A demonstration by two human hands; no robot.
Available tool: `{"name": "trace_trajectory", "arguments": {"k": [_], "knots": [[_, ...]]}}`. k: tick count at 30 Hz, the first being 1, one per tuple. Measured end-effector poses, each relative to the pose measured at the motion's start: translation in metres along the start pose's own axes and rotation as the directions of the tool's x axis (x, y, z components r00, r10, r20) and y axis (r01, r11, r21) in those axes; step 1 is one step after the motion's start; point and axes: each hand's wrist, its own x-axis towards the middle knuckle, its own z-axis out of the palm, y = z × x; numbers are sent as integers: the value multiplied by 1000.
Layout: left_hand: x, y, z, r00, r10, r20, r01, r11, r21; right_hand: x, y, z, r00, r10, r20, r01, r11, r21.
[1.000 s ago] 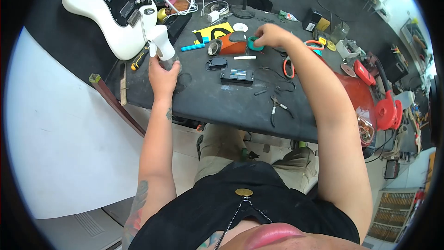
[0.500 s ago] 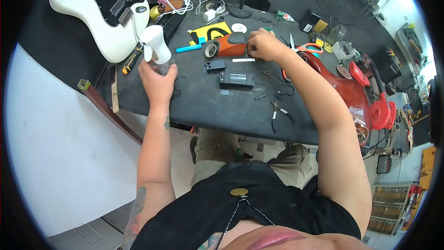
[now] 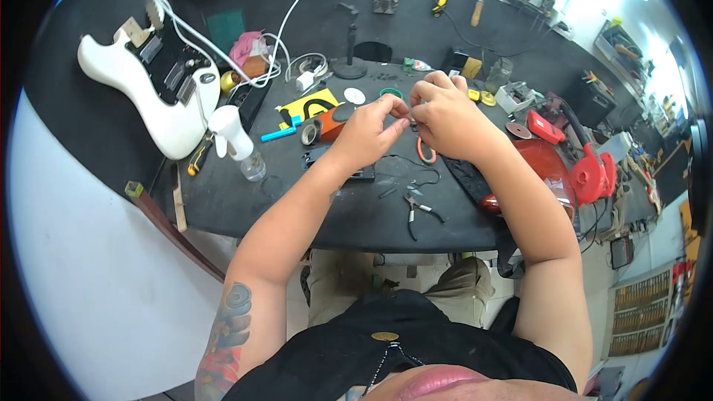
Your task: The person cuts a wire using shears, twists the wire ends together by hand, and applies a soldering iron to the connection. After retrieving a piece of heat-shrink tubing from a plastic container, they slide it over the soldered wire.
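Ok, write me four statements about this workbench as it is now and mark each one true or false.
1. The left hand and right hand meet fingertip to fingertip above the table. True; whatever they pinch is too small to tell.
2. The left hand grips the spray bottle. False: the bottle stands alone on the table, apart from both hands.
3. A white guitar lies to the left of the spray bottle. True.
4. The right hand holds the pliers. False: the pliers lie on the table, nearer the person than the hands.
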Motion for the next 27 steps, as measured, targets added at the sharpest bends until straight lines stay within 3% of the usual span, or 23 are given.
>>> {"name": "trace_trajectory", "arguments": {"k": [2, 4, 6, 8, 10, 12, 13, 15, 16, 20, 21, 22, 24, 26, 27], "knots": [[11, -6, 3, 998, 23, 63, -25, 999, 32, -13, 3, -10, 999, 23, 30, -21, 998, -66], [15, -6, 7, 954, 244, 175, -288, 908, 304, -21, 4, -14, 999, 31, 32, -29, 997, -70], [14, -15, 13, 962, 212, 170, -258, 910, 325, -23, 5, -15, 1000, 3, -9, -3, 999, -46], [18, -34, 21, 958, 225, 176, -233, 972, 23, -18, 8, -14, 1000, -6, -15, 6, 998, -62], [11, -34, 15, 971, -15, 237, 37, 995, -90, -12, 14, -11, 999, -11, -36, 9, 999, -53], [8, -44, 5, 993, -58, 100, 76, 979, -187, -5, 23, -14, 996, 75, -48, -68, 989, 128], [9, -58, -2, 979, -195, 59, 202, 898, -391, 0, 34, -9, 984, 169, -48, -152, 954, 259], [16, -61, -25, 988, -100, -114, 25, 846, -533, 11, 61, 7, 942, 332, -44, -282, 856, 434], [18, -67, -36, 981, -136, -139, 6, 737, -676, 17, 65, 18, 932, 363, 3, -333, 851, 406], [19, -73, -56, 976, -157, -150, -26, 602, -798, 44, 53, 106, 962, 152, 229, -213, 938, 273], [18, -74, -57, 981, -151, -124, -20, 553, -833, 52, 42, 116, 939, 129, 319, -209, 950, 231], [18, -70, -58, 979, -159, -131, -21, 556, -831, 58, 36, 136, 942, 129, 309, -186, 969, 164], [17, -65, -65, 987, -95, -127, -58, 529, -847, 75, 38, 152, 882, 140, 450, -264, 938, 225], [16, -68, -81, 986, -70, -152, -96, 508, -856, 96, 38, 140, 866, 149, 476, -262, 948, 179], [16, -64, -90, 977, -47, -207, -157, 495, -854, 101, 49, 152, 914, 113, 389, -189, 969, 161]]}}
